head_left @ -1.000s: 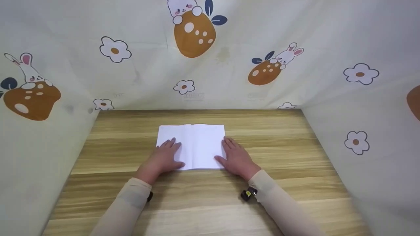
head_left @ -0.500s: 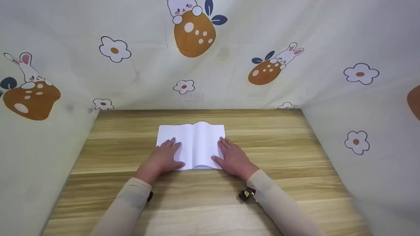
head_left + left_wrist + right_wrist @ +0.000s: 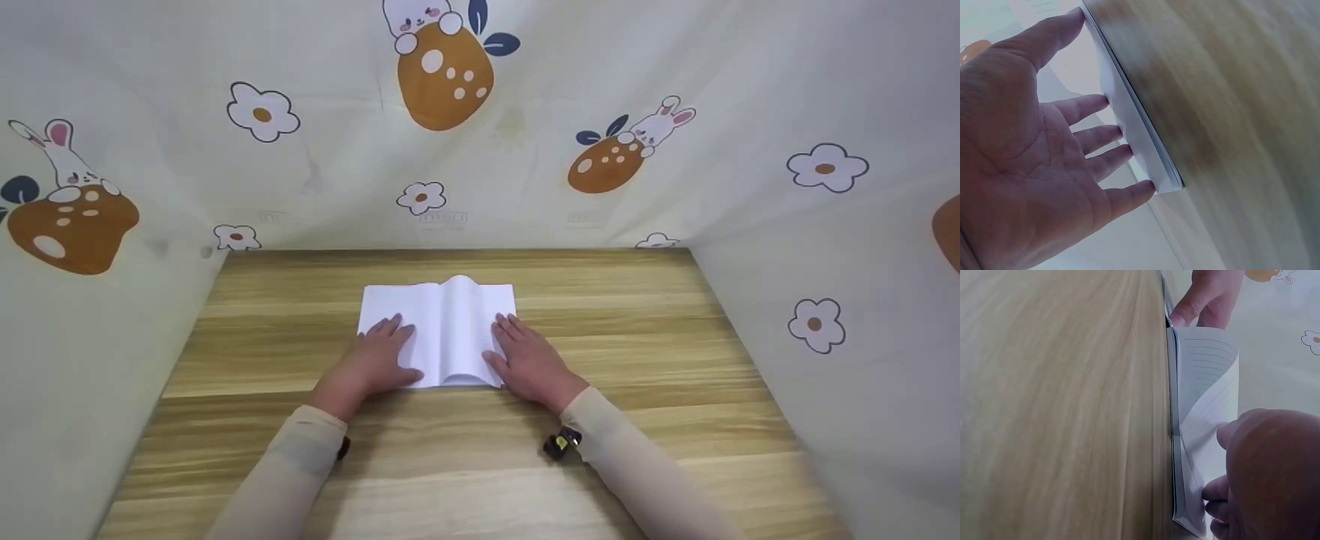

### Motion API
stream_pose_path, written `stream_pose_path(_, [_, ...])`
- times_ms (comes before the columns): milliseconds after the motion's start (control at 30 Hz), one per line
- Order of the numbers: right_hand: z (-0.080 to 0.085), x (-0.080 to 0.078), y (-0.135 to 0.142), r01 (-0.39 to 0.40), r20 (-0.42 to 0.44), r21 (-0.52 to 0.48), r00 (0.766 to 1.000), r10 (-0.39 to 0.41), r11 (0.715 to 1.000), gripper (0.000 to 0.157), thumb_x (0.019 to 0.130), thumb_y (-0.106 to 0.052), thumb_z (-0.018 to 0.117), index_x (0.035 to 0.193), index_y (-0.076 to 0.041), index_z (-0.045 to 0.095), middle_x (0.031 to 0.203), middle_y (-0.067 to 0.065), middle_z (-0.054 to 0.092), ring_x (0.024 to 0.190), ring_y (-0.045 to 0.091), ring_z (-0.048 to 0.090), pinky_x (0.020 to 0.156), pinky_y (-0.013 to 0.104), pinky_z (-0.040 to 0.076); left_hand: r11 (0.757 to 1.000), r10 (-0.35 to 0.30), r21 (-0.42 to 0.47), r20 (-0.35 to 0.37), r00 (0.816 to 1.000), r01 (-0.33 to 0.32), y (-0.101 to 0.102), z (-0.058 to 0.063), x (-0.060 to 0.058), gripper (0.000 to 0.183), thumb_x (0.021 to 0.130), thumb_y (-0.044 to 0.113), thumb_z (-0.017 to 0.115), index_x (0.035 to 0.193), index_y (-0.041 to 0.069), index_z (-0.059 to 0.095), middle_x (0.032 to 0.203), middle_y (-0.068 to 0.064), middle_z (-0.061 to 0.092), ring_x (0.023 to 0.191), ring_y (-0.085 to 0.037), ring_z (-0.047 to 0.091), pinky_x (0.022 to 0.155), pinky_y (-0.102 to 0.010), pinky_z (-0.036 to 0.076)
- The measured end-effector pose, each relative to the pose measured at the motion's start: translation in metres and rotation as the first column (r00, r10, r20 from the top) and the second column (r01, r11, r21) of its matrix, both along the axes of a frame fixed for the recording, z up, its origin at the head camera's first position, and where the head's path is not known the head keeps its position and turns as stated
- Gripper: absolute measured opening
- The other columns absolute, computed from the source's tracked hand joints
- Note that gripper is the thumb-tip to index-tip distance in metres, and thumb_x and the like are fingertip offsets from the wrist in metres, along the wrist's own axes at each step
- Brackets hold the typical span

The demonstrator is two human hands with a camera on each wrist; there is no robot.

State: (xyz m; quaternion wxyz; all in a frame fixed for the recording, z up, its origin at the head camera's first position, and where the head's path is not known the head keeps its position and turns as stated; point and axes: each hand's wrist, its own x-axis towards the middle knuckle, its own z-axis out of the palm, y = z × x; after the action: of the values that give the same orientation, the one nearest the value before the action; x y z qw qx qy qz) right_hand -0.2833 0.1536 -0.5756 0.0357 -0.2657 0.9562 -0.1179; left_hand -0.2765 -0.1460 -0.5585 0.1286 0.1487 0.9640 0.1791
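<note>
An open notebook (image 3: 461,322) with white pages lies on the wooden table. Its right-hand page bulges up in an arch beside the spine; ruled lines show on the curled page (image 3: 1207,354) in the right wrist view. My left hand (image 3: 373,360) rests on the left page, fingers spread and extended, holding nothing. In the left wrist view its fingertips (image 3: 1112,132) touch the paper near the edge. My right hand (image 3: 532,364) rests on the outer part of the right page, fingers extended, the fingertips and thumb against the paper.
The wooden table (image 3: 480,465) runs around the notebook on all sides. A cream curtain (image 3: 337,172) printed with rabbits and flowers stands behind it and along both sides. A small black camera (image 3: 561,443) sits at the right wrist.
My right hand has slid left over the right page, and that page has gone from nearly flat to arched up next to the spine. The left hand has stayed in place.
</note>
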Motion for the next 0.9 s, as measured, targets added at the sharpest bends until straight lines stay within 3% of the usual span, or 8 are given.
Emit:
stream_pose_path(400, [0.001,-0.001,-0.007,-0.066,-0.057,-0.022,0.996,0.065,0.998,0.059,0.109,-0.036,0.040,0.150,0.006,0.042,0.159,0.021,0.037,0.149,0.037,0.030,0.120,0.049,0.028,1.000,-0.008,-0.005,-0.003,1.000,0.008,0.000,0.001,0.000,0.088,0.088,0.047,0.074,0.156,0.005,0.037,0.164,-0.023,0.022,0.151,-0.044,0.020,0.118,-0.066,0.019])
stream_pose_path(633, [0.000,0.000,-0.009,-0.055,-0.023,0.006,0.998,0.055,0.998,0.062,0.109,-0.041,0.035,0.153,0.003,0.037,0.162,0.017,0.031,0.151,0.034,0.025,0.122,0.046,0.024,0.999,-0.031,-0.013,-0.039,0.999,0.030,0.002,0.000,0.000,0.082,0.088,0.044,0.074,0.152,0.004,0.043,0.161,-0.026,0.027,0.149,-0.044,0.023,0.120,-0.059,0.023])
stream_pose_path(800, [0.000,-0.001,-0.009,-0.045,-0.014,0.012,0.999,0.045,0.999,0.063,0.109,-0.043,0.034,0.155,0.000,0.036,0.164,0.015,0.029,0.152,0.032,0.024,0.122,0.047,0.024,0.996,-0.041,0.074,-0.115,0.992,0.050,0.009,0.002,0.001,0.070,0.090,0.041,0.074,0.147,0.010,0.050,0.157,-0.019,0.037,0.146,-0.036,0.032,0.118,-0.056,0.029])
stream_pose_path(900, [0.000,-0.002,-0.009,-0.043,-0.017,0.019,0.999,0.043,0.999,0.063,0.109,-0.044,0.033,0.155,-0.001,0.036,0.164,0.014,0.029,0.152,0.031,0.023,0.122,0.046,0.024,0.987,-0.076,0.126,-0.202,0.976,0.103,0.017,0.008,0.000,0.060,0.092,0.041,0.072,0.143,0.015,0.054,0.151,-0.012,0.045,0.141,-0.031,0.040,0.117,-0.051,0.033])
